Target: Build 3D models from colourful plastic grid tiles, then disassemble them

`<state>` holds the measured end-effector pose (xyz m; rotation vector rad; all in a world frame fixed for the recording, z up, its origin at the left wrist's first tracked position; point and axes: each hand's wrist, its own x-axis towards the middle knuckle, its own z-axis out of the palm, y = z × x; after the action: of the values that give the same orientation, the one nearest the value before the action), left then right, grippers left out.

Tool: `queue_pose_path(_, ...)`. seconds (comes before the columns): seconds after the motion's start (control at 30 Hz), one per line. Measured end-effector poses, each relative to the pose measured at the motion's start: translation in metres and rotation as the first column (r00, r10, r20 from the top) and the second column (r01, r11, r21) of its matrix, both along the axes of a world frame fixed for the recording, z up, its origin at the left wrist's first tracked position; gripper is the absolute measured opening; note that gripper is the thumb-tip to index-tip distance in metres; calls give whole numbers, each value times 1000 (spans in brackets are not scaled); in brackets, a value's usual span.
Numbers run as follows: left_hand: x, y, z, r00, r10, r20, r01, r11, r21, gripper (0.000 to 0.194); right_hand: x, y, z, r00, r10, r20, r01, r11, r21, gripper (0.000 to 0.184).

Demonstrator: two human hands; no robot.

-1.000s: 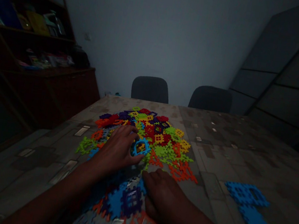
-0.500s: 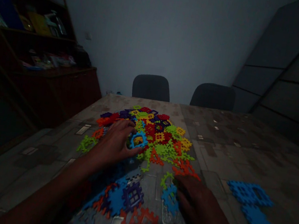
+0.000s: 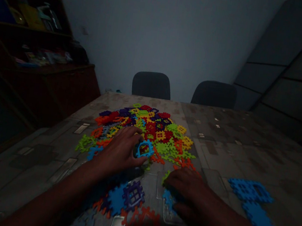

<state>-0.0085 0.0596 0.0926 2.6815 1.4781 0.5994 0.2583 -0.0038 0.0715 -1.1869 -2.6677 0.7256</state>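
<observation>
My left hand [image 3: 126, 145] pinches a blue interlocking plastic piece [image 3: 146, 148] with an arched opening, between thumb and fingers at the near edge of the pile. My right hand [image 3: 185, 188] is low over the table, thumb and curled fingers apart, above a blue notched piece [image 3: 169, 200]. Its fingertips come close to a green piece [image 3: 165, 177]; whether they touch it I cannot tell. Nearer me lie a purple window piece [image 3: 134, 195], a flat blue piece [image 3: 116, 198] and an orange-red piece [image 3: 142, 223].
A heap of colourful interlocking pieces [image 3: 160, 135] covers the table's middle left. Two blue pieces [image 3: 252, 191] [image 3: 258, 216] lie at the right. Beyond the patterned table [image 3: 220, 137] stand two dark chairs [image 3: 151, 85] [image 3: 214, 94]. A shelf cabinet [image 3: 68, 83] is on the left.
My left hand has moved slightly right and nearer with the blue arched piece. My right hand has shifted left, over the blue notched piece. The view has tilted a little.
</observation>
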Motion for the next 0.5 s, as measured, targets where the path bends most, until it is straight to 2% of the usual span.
queue_pose_path(0.1,7,-1,-7,999,-34,18,35,999,-28,38,19,-1,6,999,-11,53,12,1000,-22,62)
queue_pose_path(0.17,11,-2,-12,998,-59,23,60,997,-38,38,21,-1,7,997,12,75,-10,1000,-23,62)
queue_pose_path(0.37,18,-8,-21,997,-78,5,78,992,-99,41,12,7,7,988,66,137,-73,996,50,42)
queue_pose_path(0.5,12,-6,-34,995,-93,23,94,994,-51,43,14,2,6,989,71,132,-90,986,142,33)
